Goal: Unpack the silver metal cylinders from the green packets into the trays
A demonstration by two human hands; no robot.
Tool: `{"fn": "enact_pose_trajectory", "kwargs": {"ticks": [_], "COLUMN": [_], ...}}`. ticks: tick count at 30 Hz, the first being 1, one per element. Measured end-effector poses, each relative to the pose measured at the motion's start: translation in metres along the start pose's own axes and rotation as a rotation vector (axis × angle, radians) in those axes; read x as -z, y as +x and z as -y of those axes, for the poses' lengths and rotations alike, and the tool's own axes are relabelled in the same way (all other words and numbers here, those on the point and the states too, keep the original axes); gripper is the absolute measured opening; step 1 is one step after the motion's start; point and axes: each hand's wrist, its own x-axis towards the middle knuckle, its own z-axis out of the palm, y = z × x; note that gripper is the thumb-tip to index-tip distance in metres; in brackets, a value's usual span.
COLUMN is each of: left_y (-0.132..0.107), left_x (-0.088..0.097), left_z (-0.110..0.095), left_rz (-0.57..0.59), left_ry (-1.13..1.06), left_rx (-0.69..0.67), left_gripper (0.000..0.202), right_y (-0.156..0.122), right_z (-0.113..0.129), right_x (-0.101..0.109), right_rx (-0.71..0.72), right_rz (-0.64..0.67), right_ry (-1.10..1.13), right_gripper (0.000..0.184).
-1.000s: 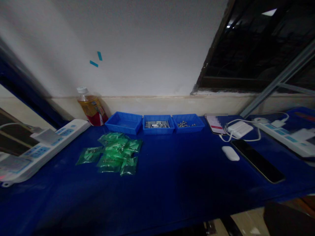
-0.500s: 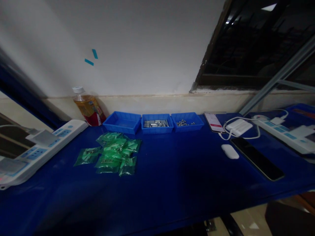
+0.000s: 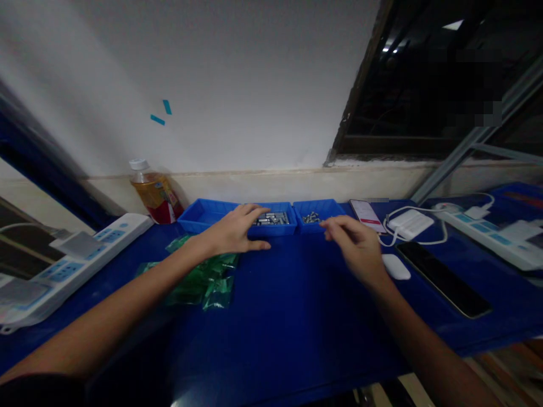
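Note:
Over the front left of the middle blue bin (image 3: 271,229) is my left hand (image 3: 237,230), open, its thumb stretched away from its fingers. That bin holds several silvery metal cylindrical pieces (image 3: 275,218). My right hand (image 3: 356,243) hovers by the front of the right blue bin (image 3: 309,227), fingers bent and their tips drawn together; whether something is between them I cannot make out. Small metal parts (image 3: 311,217) lie in the right bin. Beneath my left wrist and forearm, a heap of green plastic packets (image 3: 218,285) is partly covered.
The left blue bin (image 3: 203,215) stands beside a drink bottle (image 3: 155,195). Power strips lie at the left (image 3: 108,237) and right (image 3: 487,234). On the right are a dark phone (image 3: 443,277), a white case (image 3: 396,267), a lit phone (image 3: 365,215) and a cabled white charger (image 3: 410,223).
Both hands have come into view and reached forward to the bins. The view has tilted slightly up. The bins and packets stay in place on the table.

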Motion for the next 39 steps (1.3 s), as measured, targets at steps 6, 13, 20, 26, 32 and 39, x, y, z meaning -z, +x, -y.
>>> {"fn": "enact_pose_trajectory", "kwargs": {"ticks": [6, 13, 20, 26, 32, 39], "left_y": [0.070, 0.030, -0.022, -0.044, -0.102, -0.153], "left_x": [-0.038, -0.010, 0.024, 0.031, 0.014, -0.017], "left_z": [0.043, 0.025, -0.011, -0.004, 0.025, 0.024], "left_rz": [0.179, -0.092, -0.077, -0.140, -0.491, -0.113], "left_ry": [0.097, 0.076, -0.002, 0.016, 0.004, 0.072], "left_rx": [0.096, -0.036, -0.108, -0.083, 0.289, 0.315], "left_gripper": [0.116, 0.113, 0.111, 0.107, 0.075, 0.044], "right_y": [0.003, -0.010, -0.009, 0.013, 0.034, 0.029], "right_z": [-0.029, -0.040, 0.000, 0.034, 0.034, 0.026], "right_x": [-0.040, -0.046, -0.071, -0.107, -0.139, -0.167], "right_rx": [-0.147, -0.276, -0.582, -0.690, -0.567, -0.508], "right_rz": [0.224, 0.107, 0.115, 0.096, -0.061, -0.085], "right_ry": [0.056, 0.109, 0.646, 0.839, 0.833, 0.732], "right_gripper": [0.023, 0.025, 0.043, 0.035, 0.030, 0.033]}}
